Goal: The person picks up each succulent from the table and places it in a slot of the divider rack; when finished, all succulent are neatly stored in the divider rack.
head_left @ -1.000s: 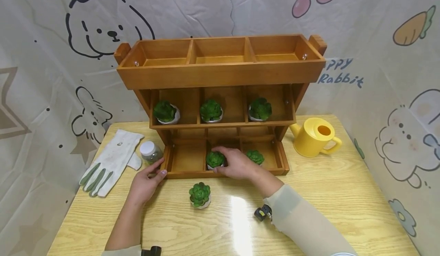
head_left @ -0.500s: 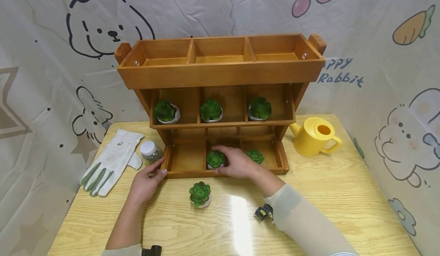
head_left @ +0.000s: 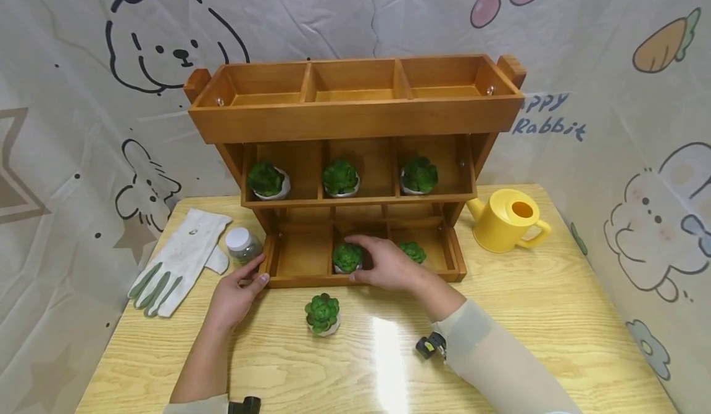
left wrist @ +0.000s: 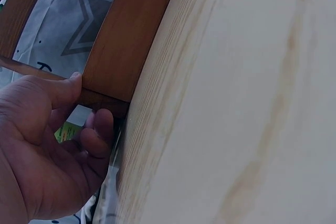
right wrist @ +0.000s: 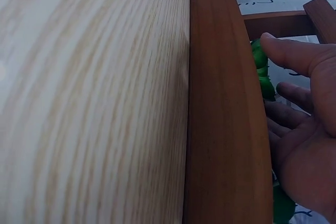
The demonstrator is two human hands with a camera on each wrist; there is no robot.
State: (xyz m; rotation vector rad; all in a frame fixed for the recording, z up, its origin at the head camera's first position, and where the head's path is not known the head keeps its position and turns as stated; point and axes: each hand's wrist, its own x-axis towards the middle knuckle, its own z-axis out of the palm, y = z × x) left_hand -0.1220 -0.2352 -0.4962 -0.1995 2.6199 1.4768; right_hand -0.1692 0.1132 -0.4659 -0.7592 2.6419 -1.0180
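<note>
A three-tier wooden planter shelf (head_left: 355, 121) stands at the back of the table. My left hand (head_left: 236, 297) pinches the front left corner of its bottom tray, thumb in front and fingers at the side, as the left wrist view also shows. A small potted succulent (head_left: 347, 258) sits in the bottom middle compartment. Around its right side is my right hand (head_left: 383, 264), thumb and fingers spread; the right wrist view does not settle whether they touch it. Another potted succulent (head_left: 322, 314) stands on the table before the shelf. A third succulent (head_left: 413, 252) sits in the bottom right compartment.
Potted succulents (head_left: 341, 178) fill the middle tier, one per compartment. At left lie white gloves (head_left: 180, 260) beside a white-lidded jar (head_left: 243, 245), close to my left hand. A yellow watering can (head_left: 505, 219) stands right of the shelf. Fabric walls (head_left: 589, 155) enclose the table.
My right hand has shifted slightly to the right, its thumb easing away from the succulent's pot. The left hand has stayed at the shelf corner.
</note>
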